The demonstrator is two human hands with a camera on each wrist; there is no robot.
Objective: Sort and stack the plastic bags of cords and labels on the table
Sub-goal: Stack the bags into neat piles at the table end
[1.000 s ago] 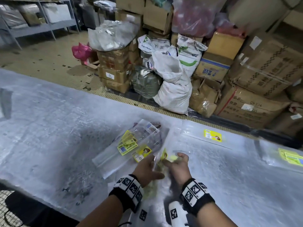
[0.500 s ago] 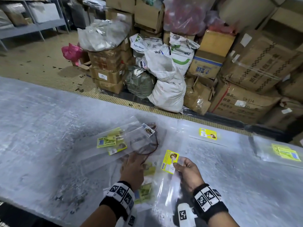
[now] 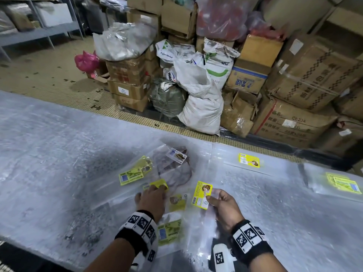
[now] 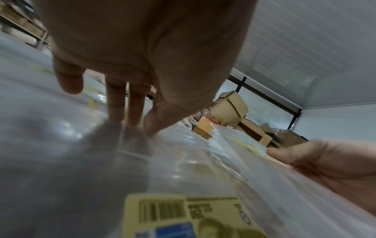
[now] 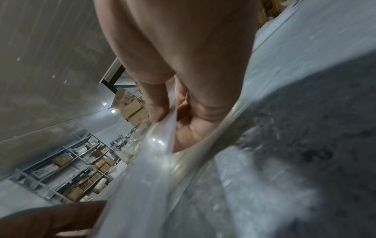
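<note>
- A clear plastic bag [image 3: 204,216] with a yellow label [image 3: 202,194] is pinched by the right hand [image 3: 224,207], lower centre of the frame.
- Loose bags [image 3: 149,173] on the surface [image 3: 59,154] are pressed under the straight fingers of the left hand [image 3: 152,201]; nothing is clasped.

Clear flat plastic bag with a yellow printed label [image 3: 202,195], held raised off the tabletop near the front edge, label end tilted up, thumb pinching the film just beside the label. Loose overlapping pile of clear plastic bags [image 3: 141,173] lying flat left of it, yellow-green labels showing at several angles; one bag holds a dark coiled cord [image 3: 176,169] under a white label. Single clear bag with a yellow label [image 3: 249,160] flat near the far edge. Another stack of clear bags with yellow labels [image 3: 343,184] flat toward the right edge, well apart.
</note>
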